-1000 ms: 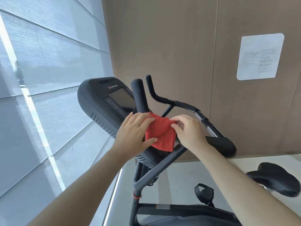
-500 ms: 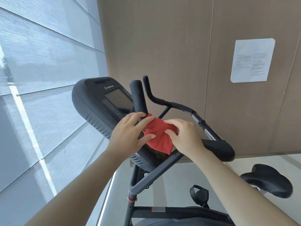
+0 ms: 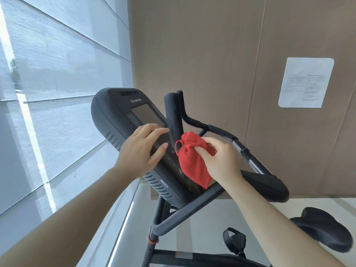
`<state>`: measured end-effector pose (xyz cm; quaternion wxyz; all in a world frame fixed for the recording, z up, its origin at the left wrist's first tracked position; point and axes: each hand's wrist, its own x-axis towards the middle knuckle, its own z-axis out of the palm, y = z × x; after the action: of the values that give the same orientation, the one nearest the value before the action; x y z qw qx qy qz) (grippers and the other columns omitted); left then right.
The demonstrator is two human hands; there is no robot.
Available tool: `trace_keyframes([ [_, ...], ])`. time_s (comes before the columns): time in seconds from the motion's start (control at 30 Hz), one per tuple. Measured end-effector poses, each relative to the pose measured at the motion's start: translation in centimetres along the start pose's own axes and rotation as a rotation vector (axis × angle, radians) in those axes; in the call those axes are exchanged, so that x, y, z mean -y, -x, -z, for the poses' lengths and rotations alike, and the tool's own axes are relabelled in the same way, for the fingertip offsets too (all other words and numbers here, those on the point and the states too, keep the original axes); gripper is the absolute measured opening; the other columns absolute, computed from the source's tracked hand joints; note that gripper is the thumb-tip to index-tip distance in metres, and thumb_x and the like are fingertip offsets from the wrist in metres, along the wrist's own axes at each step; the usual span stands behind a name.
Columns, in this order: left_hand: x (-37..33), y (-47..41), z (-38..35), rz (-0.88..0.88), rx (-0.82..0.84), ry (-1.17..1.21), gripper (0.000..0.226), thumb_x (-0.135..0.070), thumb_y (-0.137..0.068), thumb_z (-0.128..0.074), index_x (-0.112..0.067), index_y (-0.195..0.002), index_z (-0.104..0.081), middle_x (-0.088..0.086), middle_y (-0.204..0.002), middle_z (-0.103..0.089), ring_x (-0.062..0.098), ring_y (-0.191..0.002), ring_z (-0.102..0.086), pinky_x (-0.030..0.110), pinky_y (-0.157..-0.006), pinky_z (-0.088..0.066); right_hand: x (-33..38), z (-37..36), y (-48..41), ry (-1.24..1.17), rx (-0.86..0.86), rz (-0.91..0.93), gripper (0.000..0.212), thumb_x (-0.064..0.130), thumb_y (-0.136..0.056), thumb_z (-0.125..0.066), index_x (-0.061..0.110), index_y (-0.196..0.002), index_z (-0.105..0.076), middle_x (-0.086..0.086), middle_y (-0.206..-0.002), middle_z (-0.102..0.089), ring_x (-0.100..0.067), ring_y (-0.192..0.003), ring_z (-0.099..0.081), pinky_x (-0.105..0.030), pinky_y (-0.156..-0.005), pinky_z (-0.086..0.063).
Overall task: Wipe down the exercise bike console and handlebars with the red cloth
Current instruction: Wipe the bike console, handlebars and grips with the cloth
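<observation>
The person's right hand [image 3: 219, 160] has its grip clamped on the red cloth [image 3: 189, 158], pinching it into a bunch near the top so that the loose end hangs down over the lower part of the console [image 3: 123, 112]. Gathered this way, the cloth makes a thick pad that the fingers can steer, which suits pressing into the button rows better than a flat sheet would. The cloth lies against the right side of the console face, just below the dark screen [image 3: 147, 115] and just beside the upright handlebar [image 3: 173, 114] that rises in front of it.

The left hand [image 3: 142, 151] rests flat on the console's left side with fingers spread and nothing in them, its grip apart. It appears to be steadying the tilted console so that wiping pressure from the other hand does not rock it.

Judging from where the cloth sits, the wiping is on the button area; the screen above and the curved bars running off to the right [image 3: 248, 155] look still to be covered. The bike's saddle [image 3: 325, 234] and a pedal [image 3: 235, 239] sit lower down, outside the job.
</observation>
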<state>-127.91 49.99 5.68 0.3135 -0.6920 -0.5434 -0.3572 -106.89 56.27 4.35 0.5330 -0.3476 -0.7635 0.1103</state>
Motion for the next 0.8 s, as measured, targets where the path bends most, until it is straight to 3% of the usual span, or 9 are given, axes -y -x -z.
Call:
trace_keyframes([
  [0.07, 1.6, -0.8, 0.2, -0.022, 0.009, -0.042, 0.04, -0.038, -0.091, -0.04, -0.017, -0.115, -0.062, 0.001, -0.111, -0.061, 0.021, -0.102, -0.056, 0.031, -0.082, -0.048, 0.8, -0.7, -0.9, -0.042, -0.041, -0.045, 0.019, 0.029, -0.085, -0.064, 0.025, -0.104, -0.067, 0.017, -0.087, -0.067, 0.001, -0.08, -0.058, -0.001, -0.068, -0.037],
  [0.17, 4.1, -2.2, 0.4, -0.112, 0.026, -0.125, 0.036, -0.035, -0.09, -0.042, -0.013, -0.105, -0.066, 0.004, -0.101, -0.064, 0.027, -0.091, -0.061, 0.037, -0.084, -0.049, 1.1, -1.4, -1.6, -0.095, 0.061, -0.022, 0.03, 0.029, -0.088, -0.061, 0.028, -0.118, -0.06, 0.016, -0.11, -0.066, 0.004, -0.1, -0.057, -0.012, -0.088, -0.042],
  [0.23, 5.8, -3.1, 0.5, -0.186, 0.035, -0.209, 0.032, -0.035, -0.089, -0.043, -0.016, -0.098, -0.067, 0.003, -0.097, -0.064, 0.027, -0.089, -0.062, 0.04, -0.088, -0.047, 0.8, -1.3, -1.1, -0.059, 0.162, 0.04, 0.042, 0.027, -0.088, -0.061, 0.025, -0.13, -0.052, 0.016, -0.123, -0.057, 0.013, -0.111, -0.048, -0.008, -0.095, -0.034],
  [0.33, 7.7, -4.3, 0.4, -0.24, 0.063, -0.303, 0.032, -0.037, -0.088, -0.041, -0.02, -0.089, -0.068, 0.002, -0.093, -0.063, 0.025, -0.087, -0.062, 0.042, -0.092, -0.042, 0.5, -1.4, 0.1, 0.01, 0.151, 0.052, 0.044, 0.028, -0.085, -0.066, 0.019, -0.126, -0.055, 0.013, -0.115, -0.06, 0.012, -0.103, -0.05, -0.002, -0.086, -0.033],
  [0.5, 9.5, -4.7, -0.8, -0.306, 0.133, -0.393, 0.04, -0.04, -0.089, -0.036, -0.018, -0.083, -0.068, 0.002, -0.084, -0.065, 0.025, -0.077, -0.062, 0.041, -0.091, -0.039, 1.8, -1.8, -0.1, 0.076, -0.051, -0.047, 0.025, 0.022, -0.083, -0.068, 0.017, -0.108, -0.065, 0.005, -0.1, -0.068, -0.013, -0.094, -0.062, -0.026, -0.083, -0.047],
  [0.6, 9.9, -4.5, -1.3, -0.342, 0.115, -0.402, 0.041, -0.041, -0.09, -0.035, -0.019, -0.079, -0.067, -0.001, -0.078, -0.064, 0.024, -0.07, -0.059, 0.036, -0.084, -0.038, 3.5, -2.4, -1.3, 0.015, -0.065, -0.112, 0.019, 0.026, -0.089, -0.059, 0.025, -0.108, -0.061, 0.006, -0.103, -0.065, -0.013, -0.098, -0.06, -0.03, -0.087, -0.046],
  [0.67, 10.1, -4.5, -1.5, -0.358, 0.096, -0.386, 0.042, -0.042, -0.091, -0.034, -0.019, -0.079, -0.067, -0.002, -0.076, -0.064, 0.024, -0.067, -0.058, 0.035, -0.08, -0.039, 4.3, -3.3, -1.6, -0.026, -0.007, -0.141, 0.018, 0.028, -0.091, -0.055, 0.029, -0.109, -0.057, 0.01, -0.103, -0.065, -0.009, -0.099, -0.06, -0.024, -0.086, -0.045],
  [0.73, 10.3, -4.5, -1.8, -0.366, 0.101, -0.359, 0.045, -0.043, -0.092, -0.03, -0.02, -0.081, -0.067, -0.002, -0.076, -0.064, 0.024, -0.066, -0.057, 0.035, -0.08, -0.039, 4.3, -4.0, -1.0, -0.03, -0.029, -0.148, 0.021, 0.026, -0.09, -0.057, 0.028, -0.112, -0.057, 0.015, -0.101, -0.065, -0.005, -0.096, -0.061, -0.018, -0.083, -0.044],
  [0.8, 10.5, -4.5, -2.1, -0.371, 0.095, -0.337, 0.047, -0.043, -0.092, -0.028, -0.02, -0.082, -0.067, -0.002, -0.076, -0.064, 0.024, -0.066, -0.058, 0.036, -0.081, -0.039, 4.0, -4.0, -0.4, -0.036, -0.082, -0.16, 0.02, 0.022, -0.088, -0.062, 0.03, -0.106, -0.058, 0.014, -0.099, -0.066, -0.006, -0.093, -0.062, -0.023, -0.084, -0.047],
])
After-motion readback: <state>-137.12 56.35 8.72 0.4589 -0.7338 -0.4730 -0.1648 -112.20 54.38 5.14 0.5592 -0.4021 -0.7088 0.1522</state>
